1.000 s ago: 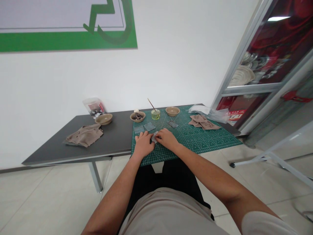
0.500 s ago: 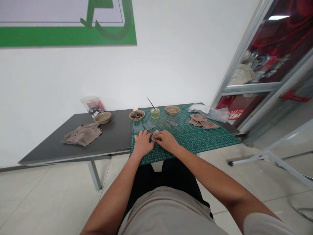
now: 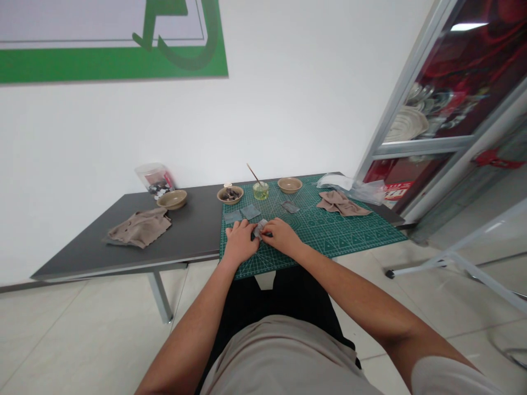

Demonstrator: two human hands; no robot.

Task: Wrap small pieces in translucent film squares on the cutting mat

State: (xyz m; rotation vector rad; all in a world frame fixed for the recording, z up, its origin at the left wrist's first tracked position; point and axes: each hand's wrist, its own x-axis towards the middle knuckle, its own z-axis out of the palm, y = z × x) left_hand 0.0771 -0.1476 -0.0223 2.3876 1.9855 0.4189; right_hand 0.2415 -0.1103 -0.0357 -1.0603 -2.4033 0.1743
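Observation:
On the green cutting mat, a small pale grey sheet lies between my hands. My left hand rests on the mat with its fingers spread, thumb at the sheet's left edge. My right hand has its fingertips pinched together low over the sheet; what they grip is hidden. Just beyond my left fingers are two flat blue-grey pieces. A darker grey piece lies past my right hand.
Along the back stand a bowl of dark bits, a glass of yellowish liquid with a stick, and a brown bowl. Brown cloths lie right and left, near another bowl and a clear tub.
The view has shifted very slightly. Both hands hold nearly the same place at the grey sheet; nothing else has visibly moved.

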